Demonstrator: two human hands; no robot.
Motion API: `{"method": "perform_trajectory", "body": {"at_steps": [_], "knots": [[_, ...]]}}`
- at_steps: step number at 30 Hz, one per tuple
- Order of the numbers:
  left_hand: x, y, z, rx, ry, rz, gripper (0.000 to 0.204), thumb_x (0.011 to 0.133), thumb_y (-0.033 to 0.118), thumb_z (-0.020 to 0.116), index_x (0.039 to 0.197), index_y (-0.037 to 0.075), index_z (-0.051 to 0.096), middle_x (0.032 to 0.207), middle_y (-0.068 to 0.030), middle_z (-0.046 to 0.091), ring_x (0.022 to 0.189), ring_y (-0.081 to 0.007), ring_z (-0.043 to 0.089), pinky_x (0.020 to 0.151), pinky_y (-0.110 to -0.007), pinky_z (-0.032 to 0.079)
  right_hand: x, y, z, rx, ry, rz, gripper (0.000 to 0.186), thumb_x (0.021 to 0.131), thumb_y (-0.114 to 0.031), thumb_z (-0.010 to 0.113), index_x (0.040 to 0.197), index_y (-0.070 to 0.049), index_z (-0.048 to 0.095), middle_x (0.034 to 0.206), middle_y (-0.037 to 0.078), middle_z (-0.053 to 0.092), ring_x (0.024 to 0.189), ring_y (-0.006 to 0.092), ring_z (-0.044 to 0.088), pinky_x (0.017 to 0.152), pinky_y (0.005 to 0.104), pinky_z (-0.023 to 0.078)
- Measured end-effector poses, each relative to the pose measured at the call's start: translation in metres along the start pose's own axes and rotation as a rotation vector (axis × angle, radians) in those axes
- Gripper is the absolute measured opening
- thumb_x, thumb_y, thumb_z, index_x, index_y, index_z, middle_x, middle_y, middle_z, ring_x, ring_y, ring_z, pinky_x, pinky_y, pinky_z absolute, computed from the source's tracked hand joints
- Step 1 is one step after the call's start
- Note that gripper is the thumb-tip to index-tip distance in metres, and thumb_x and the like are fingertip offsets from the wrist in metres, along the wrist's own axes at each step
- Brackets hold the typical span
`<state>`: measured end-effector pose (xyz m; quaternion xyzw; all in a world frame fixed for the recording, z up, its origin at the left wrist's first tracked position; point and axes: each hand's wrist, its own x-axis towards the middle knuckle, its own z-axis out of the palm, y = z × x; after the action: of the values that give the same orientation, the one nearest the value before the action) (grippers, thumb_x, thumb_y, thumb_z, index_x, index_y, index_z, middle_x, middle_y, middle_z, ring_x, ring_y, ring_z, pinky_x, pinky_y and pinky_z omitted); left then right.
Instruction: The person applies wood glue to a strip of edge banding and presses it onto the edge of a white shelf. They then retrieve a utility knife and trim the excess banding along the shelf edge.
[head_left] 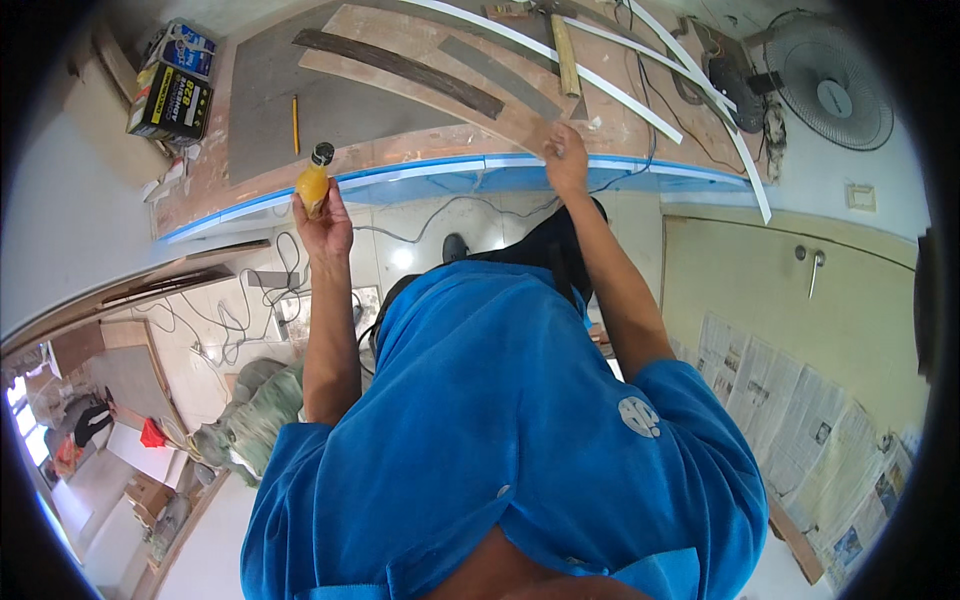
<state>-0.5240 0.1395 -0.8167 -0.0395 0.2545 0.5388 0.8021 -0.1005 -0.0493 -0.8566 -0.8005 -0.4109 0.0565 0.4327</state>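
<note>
In my left hand (pixel 325 215) is a small bottle (pixel 312 188) of yellow liquid with a black cap, held upright near the worktop's front edge (pixel 220 215). My right hand (pixel 565 160) is curled at the near end of a pale brown board (pixel 520 130); whether it grips the board or something small, I cannot make out. A dark wood-grain strip (pixel 400 70) and a grey strip (pixel 495 75) lie on that board. A yellow pencil (pixel 295 125) rests on the grey sheet (pixel 260 100) to the left. A wooden-handled hammer (pixel 566 65) lies beyond my right hand.
Long white strips (pixel 640 105) and cables lie across the right side. A fan (pixel 835 95) stands at back right, stacked tins (pixel 165 110) at back left. Below are cords (pixel 230 325) on tiles, a pale green cupboard (pixel 760 290) and a green covered heap (pixel 245 420).
</note>
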Motion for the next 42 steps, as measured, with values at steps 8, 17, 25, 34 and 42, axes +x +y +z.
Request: {"method": "perform_trajectory", "body": {"at_steps": [8,17,25,34,42], "knots": [[0.048,-0.048,0.018,-0.265,-0.121,-0.194,0.035,0.103,0.033,0.062,0.113,0.000,0.066,0.100,-0.0151,0.072,0.088,-0.0282,0.072,0.079,-0.038,0.064,-0.104,0.018,-0.085,0.007,-0.190,0.281,0.023,0.091,-0.005,0.074,0.114,0.000,0.070,0.103,0.009,0.070,0.089,0.0155,0.066,0.079,0.0298,0.054],[0.171,-0.055,0.013,-0.521,-0.195,-0.267,0.033,0.093,0.028,0.066,0.109,-0.001,0.062,0.091,-0.0156,0.065,0.078,-0.0257,0.066,0.065,-0.034,0.060,-0.109,-0.022,-0.110,0.164,-0.396,0.348,0.019,0.096,-0.009,0.067,0.113,-0.003,0.072,0.089,0.011,0.075,0.079,0.0205,0.070,0.075,0.0351,0.056],[0.212,-0.047,-0.022,-0.522,-0.222,-0.272,0.039,0.088,0.024,0.074,0.120,0.004,0.069,0.112,-0.0150,0.073,0.102,-0.0295,0.071,0.090,-0.042,0.063,-0.113,-0.024,-0.108,0.041,-0.334,0.205,0.015,0.103,-0.010,0.056,0.111,-0.006,0.068,0.079,0.007,0.066,0.069,0.0170,0.063,0.066,0.0345,0.051],[0.201,-0.018,-0.028,-0.889,0.138,-0.502,0.043,0.089,0.010,0.070,0.129,-0.003,0.063,0.126,-0.0176,0.067,0.119,-0.0326,0.065,0.103,-0.047,0.059,-0.121,-0.027,-0.097,-0.008,-0.224,0.147,0.016,0.096,-0.016,0.060,0.104,-0.005,0.067,0.096,0.022,0.070,0.092,0.0446,0.068,0.080,0.0500,0.054],[0.209,-0.053,-0.018,-0.490,0.002,-0.075,0.045,0.105,0.023,0.055,0.141,-0.003,0.058,0.142,-0.0162,0.062,0.132,-0.0362,0.058,0.114,-0.053,0.051,-0.115,-0.030,-0.115,0.156,-0.219,0.172,0.028,0.089,-0.031,0.081,0.082,-0.008,0.068,0.079,0.008,0.069,0.072,0.0201,0.063,0.068,0.0380,0.051]]}}
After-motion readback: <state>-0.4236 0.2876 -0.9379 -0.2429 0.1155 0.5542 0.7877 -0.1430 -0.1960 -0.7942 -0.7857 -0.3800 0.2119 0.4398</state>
